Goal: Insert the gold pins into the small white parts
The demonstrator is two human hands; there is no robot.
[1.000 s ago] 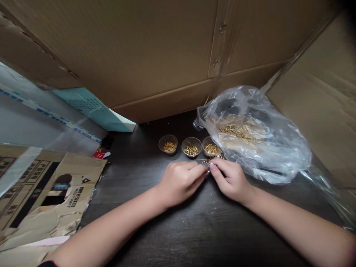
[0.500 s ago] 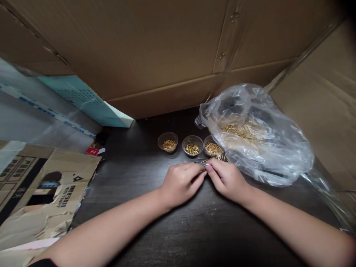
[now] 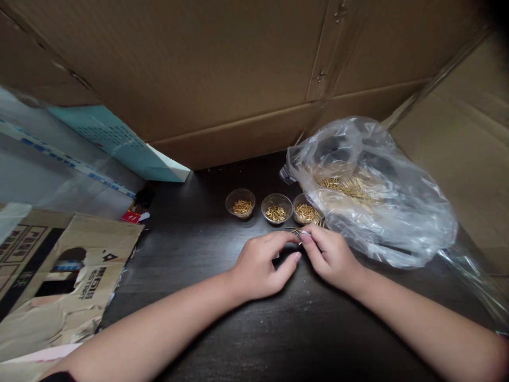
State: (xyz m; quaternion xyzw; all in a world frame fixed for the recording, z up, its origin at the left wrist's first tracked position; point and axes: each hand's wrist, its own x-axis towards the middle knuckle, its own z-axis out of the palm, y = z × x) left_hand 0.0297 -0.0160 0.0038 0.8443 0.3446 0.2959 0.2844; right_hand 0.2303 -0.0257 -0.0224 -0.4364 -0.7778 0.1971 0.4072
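My left hand is over the dark tabletop, thumb and index finger parted, with nothing visible between them. Its index fingertip almost meets my right hand, whose thumb and fingers are pinched together. A short bright end shows below that pinch, apparently a thin metal pin mostly hidden by the fingers. Just beyond the fingertips lie loose gold-coloured pins. Behind the hands stand three clear plastic cups, left, middle and right, each with small gold-coloured metal pieces inside.
A clear plastic bag holding many long gold-coloured pins lies at the right, against the right cup. Cardboard walls rise behind and to the right. At left are a torn cardboard piece, a light-blue box and a red scrap.
My left thumb has come away from the index finger, opening the left pinch. My right hand has shifted slightly right and stays pinched. The cups and bag stand as before.
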